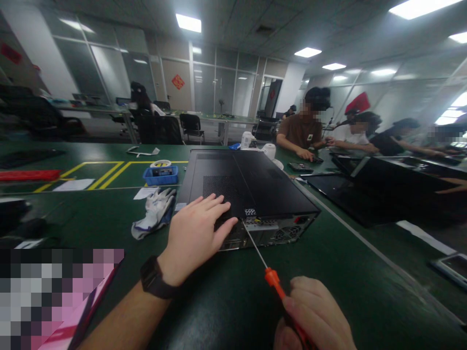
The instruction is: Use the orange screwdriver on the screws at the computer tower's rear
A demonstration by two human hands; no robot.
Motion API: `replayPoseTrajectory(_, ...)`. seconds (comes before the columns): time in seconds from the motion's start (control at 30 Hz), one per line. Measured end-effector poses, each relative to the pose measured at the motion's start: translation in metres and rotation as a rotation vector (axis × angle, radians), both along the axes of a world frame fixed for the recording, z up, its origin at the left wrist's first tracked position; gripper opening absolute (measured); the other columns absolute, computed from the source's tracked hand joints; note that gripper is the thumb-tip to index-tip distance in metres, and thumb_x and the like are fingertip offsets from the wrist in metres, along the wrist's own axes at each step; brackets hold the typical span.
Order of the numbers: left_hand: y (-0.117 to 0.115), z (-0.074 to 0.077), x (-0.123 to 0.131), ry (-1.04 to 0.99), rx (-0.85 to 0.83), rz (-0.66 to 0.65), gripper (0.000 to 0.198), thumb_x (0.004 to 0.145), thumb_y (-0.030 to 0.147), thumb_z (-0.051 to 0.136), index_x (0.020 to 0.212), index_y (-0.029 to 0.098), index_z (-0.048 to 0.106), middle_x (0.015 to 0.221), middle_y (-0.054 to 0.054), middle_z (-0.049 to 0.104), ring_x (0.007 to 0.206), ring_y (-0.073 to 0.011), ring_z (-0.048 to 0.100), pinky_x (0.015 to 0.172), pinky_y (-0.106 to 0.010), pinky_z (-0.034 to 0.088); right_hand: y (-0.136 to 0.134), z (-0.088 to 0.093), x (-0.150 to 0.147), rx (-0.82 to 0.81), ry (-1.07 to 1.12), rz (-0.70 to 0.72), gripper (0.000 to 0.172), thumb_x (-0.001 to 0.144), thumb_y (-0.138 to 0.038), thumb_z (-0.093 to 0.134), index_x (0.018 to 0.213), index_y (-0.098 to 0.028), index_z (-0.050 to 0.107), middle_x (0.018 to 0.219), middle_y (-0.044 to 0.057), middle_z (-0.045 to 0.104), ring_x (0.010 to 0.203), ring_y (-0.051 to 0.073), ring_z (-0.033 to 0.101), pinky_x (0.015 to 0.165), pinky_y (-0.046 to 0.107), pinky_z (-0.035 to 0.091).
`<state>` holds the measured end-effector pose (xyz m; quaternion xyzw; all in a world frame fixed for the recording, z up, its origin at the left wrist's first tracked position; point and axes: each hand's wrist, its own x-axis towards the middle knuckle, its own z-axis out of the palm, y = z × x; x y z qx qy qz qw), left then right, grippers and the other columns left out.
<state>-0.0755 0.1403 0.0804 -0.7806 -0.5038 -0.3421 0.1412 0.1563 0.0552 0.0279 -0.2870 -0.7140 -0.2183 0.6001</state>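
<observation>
A black desktop computer case (251, 184) lies on its side on the green table (226, 301), its rear panel facing me. My left hand (195, 236), with a black watch on the wrist, rests flat on the case's near corner, fingers stretched out. My right hand (315, 316) is closed round the orange handle of a screwdriver (272, 277). The thin metal shaft runs up and left, and its tip touches the top edge of the rear panel, close to my left fingertips.
White work gloves (155, 211) lie left of the case, with a blue parts tray (161, 175) behind them. Other people work at dark cases on the right (401, 180). A blurred pink patch fills the lower left corner. Yellow lines mark the table's far left.
</observation>
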Motion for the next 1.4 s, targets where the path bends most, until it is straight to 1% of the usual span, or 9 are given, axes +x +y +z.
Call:
replayPoseTrajectory(0.13,0.000,-0.001,0.000,-0.004,0.006,-0.001,0.033,0.101,0.045,0.065,0.121,0.023,0.080,0.133,-0.009,0.079,0.126,-0.0317,0.074,0.112,-0.053,0.059,0.002,0.006,0.002,-0.003,-0.066,0.011,0.014,0.101,-0.019,0.057,0.101,-0.013,0.070,0.074,0.002,0.069,0.066,0.015,0.070,0.063,0.031,0.065)
replayPoseTrajectory(0.23,0.000,-0.001,-0.001,-0.003,0.002,-0.004,0.033,0.101,0.045,0.065,0.121,0.023,0.080,0.134,-0.009,0.079,0.126,-0.0314,0.074,0.112,-0.053,0.059,0.003,0.011,0.003,-0.022,-0.066,0.053,0.018,0.106,-0.025,0.053,0.104,-0.015,0.068,0.070,0.001,0.066,0.062,0.015,0.068,0.057,0.029,0.061)
replayPoseTrajectory(0.4,0.001,-0.001,-0.001,-0.005,-0.002,-0.006,0.034,0.102,0.045,0.064,0.121,0.023,0.080,0.134,-0.009,0.078,0.126,-0.0316,0.074,0.112,-0.054,0.059,0.004,0.011,0.004,-0.111,-0.076,0.158,0.028,0.109,-0.035,0.053,0.110,-0.011,0.067,0.079,0.005,0.070,0.066,0.016,0.069,0.062,0.034,0.065)
replayPoseTrajectory(0.47,0.001,0.000,-0.001,-0.005,0.004,-0.008,0.033,0.102,0.045,0.064,0.121,0.023,0.080,0.133,-0.009,0.079,0.125,-0.0316,0.075,0.112,-0.054,0.059,0.004,0.010,0.005,-0.075,-0.071,0.170,0.027,0.108,-0.034,0.053,0.109,-0.011,0.067,0.079,0.005,0.070,0.065,0.015,0.068,0.059,0.033,0.064)
replayPoseTrajectory(0.53,0.000,0.000,-0.001,-0.006,0.007,-0.008,0.033,0.101,0.045,0.065,0.121,0.023,0.080,0.133,-0.009,0.079,0.125,-0.0316,0.075,0.112,-0.054,0.059,0.004,0.007,0.003,-0.054,-0.066,0.158,0.026,0.107,-0.034,0.053,0.108,-0.013,0.067,0.077,0.004,0.070,0.064,0.015,0.067,0.058,0.033,0.063)
replayPoseTrajectory(0.8,-0.001,0.000,-0.001,-0.008,0.005,-0.010,0.034,0.101,0.045,0.065,0.121,0.022,0.080,0.132,-0.010,0.079,0.125,-0.0319,0.075,0.111,-0.053,0.059,-0.006,0.000,-0.013,-0.117,0.118,0.030,0.026,0.106,-0.030,0.050,0.106,-0.014,0.070,0.083,0.006,0.069,0.074,0.020,0.069,0.071,0.042,0.064)
replayPoseTrajectory(1.0,0.000,0.000,-0.001,0.000,0.001,-0.002,0.035,0.101,0.046,0.064,0.122,0.023,0.080,0.134,-0.009,0.078,0.126,-0.0318,0.074,0.111,-0.054,0.059,-0.005,0.013,0.001,-0.058,-0.021,0.037,0.019,0.102,-0.024,0.056,0.110,-0.015,0.071,0.084,0.006,0.070,0.074,0.020,0.071,0.065,0.039,0.066)
replayPoseTrajectory(1.2,0.000,0.000,-0.001,0.003,0.010,0.000,0.034,0.101,0.045,0.065,0.122,0.022,0.080,0.133,-0.010,0.079,0.125,-0.0317,0.075,0.111,-0.053,0.060,-0.002,0.023,0.003,-0.081,-0.074,0.106,0.013,0.100,-0.016,0.055,0.103,-0.012,0.067,0.076,0.003,0.068,0.064,0.014,0.067,0.060,0.031,0.064)
replayPoseTrajectory(1.4,0.000,0.000,-0.001,0.007,0.012,0.004,0.036,0.102,0.046,0.064,0.121,0.022,0.081,0.132,-0.010,0.079,0.124,-0.0322,0.075,0.111,-0.054,0.059,-0.002,0.018,-0.009,-0.052,0.026,0.064,0.020,0.105,-0.029,0.052,0.104,-0.013,0.065,0.078,0.003,0.064,0.067,0.016,0.064,0.060,0.035,0.062)
